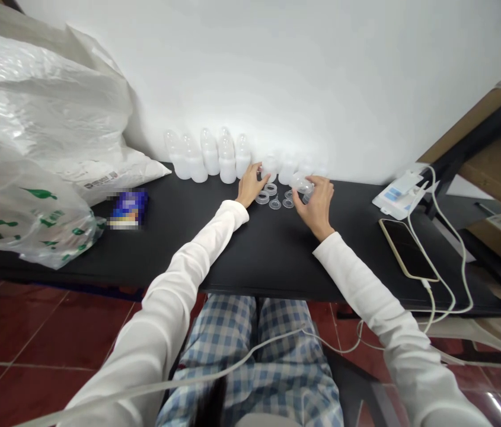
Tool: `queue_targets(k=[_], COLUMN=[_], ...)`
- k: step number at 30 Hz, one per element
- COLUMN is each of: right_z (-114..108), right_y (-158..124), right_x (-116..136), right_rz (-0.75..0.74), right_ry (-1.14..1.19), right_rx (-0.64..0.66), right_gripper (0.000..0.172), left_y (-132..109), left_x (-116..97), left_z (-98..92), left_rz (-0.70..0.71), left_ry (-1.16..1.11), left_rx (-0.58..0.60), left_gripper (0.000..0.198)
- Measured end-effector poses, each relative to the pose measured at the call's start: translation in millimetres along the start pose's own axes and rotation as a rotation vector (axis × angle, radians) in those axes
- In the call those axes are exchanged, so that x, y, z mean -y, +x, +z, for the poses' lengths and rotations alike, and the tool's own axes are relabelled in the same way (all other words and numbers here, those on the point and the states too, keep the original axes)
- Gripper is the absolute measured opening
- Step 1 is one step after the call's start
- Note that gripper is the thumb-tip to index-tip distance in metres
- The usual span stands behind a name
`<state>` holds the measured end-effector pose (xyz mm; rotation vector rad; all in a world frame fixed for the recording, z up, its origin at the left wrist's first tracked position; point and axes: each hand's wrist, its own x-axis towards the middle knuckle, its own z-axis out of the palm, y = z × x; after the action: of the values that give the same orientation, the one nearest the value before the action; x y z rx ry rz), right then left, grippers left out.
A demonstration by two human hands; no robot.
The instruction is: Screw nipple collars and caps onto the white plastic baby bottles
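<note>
Clear plastic feeding bottles [209, 153] stand in a close group at the back of a black table [179, 237], against a white wall [277, 77], with paler bottles [288, 170] continuing to the right behind the hands. Large plastic bags [41, 101] fill the upper left of the frame, one printed in green [19, 219], while a phone [405, 249] lies on the table at right, a white cable [437, 261] running from it. Near the bags sits a blue packet [128, 209], blurred beyond reading. Below the table edge show plaid trousers [250, 362] and red floor tiles [32, 332].

Both white sleeves reach in to the middle of the table. The left hand [252, 185] is narrow, fingers together and extended against a bottle at the near end of the right-hand row; whether they grip it or only touch it cannot be told. The right hand [316, 204] is curled, its fingertips [309, 185] holding a clear plastic piece [302, 184] by its side, lifted just above the table. Between the hands lie clear rings [270, 189] and small stemmed clear pieces [275, 203], close together and not touching either palm.
</note>
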<state>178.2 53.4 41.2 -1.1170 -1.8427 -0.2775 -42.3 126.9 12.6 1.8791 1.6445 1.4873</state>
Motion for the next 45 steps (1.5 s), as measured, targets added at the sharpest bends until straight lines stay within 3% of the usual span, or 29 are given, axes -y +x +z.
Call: queue_targets(k=[12, 18, 25, 29, 33, 35, 37, 40, 45], right_z=[-1.2, -1.4, 0.7, 3.0, 4.9, 6.2, 7.8, 9.9, 9.6], right_y=[-0.2, -0.1, -0.5, -1.4, -3.8, -5.6, -7.2, -8.5, -7.1], right_x=[1.0, 1.1, -0.1, -0.2, 3.7, 6.7, 9.0, 9.7, 7.6], right_rz=[0.003, -0.005, -0.007, -0.034, -0.049, -0.048, -0.043, -0.021, 0.094], right_ry=[-0.010, 0.001, 0.049, 0.063, 0.087, 0.107, 0.129, 0.166, 0.216], right_rx=[0.017, 0.010, 0.066, 0.080, 0.104, 0.112, 0.114, 0.100, 0.094], right_gripper=[0.041, 0.042, 0.042, 0.041, 0.043, 0.043, 0.042, 0.042, 0.038], left_y=[-1.5, -2.6, -0.7, -7.3, -29.2, -43.7, -58.2, -75.5, -81.4], left_x=[-8.7, -4.8, 7.8, 11.2, -3.0, -18.2, -36.1, -58.3, -64.2], left_z=[-4.9, -6.4, -10.5, -14.6, -26.1, -31.0, -32.3, -27.1, -15.0], left_rz=[-0.015, -0.033, -0.207, -0.184, -0.016, 0.089, 0.169, 0.168, 0.077], left_ry=[-0.056, -0.280, -0.576, -0.601, -0.379, -0.312, -0.310, -0.407, -0.539], left_rx=[0.161, 0.211, 0.120, 0.026, -0.119, -0.116, -0.020, 0.142, 0.219], left_gripper=[0.049, 0.046, 0.046, 0.041, 0.028, 0.021, 0.022, 0.028, 0.028])
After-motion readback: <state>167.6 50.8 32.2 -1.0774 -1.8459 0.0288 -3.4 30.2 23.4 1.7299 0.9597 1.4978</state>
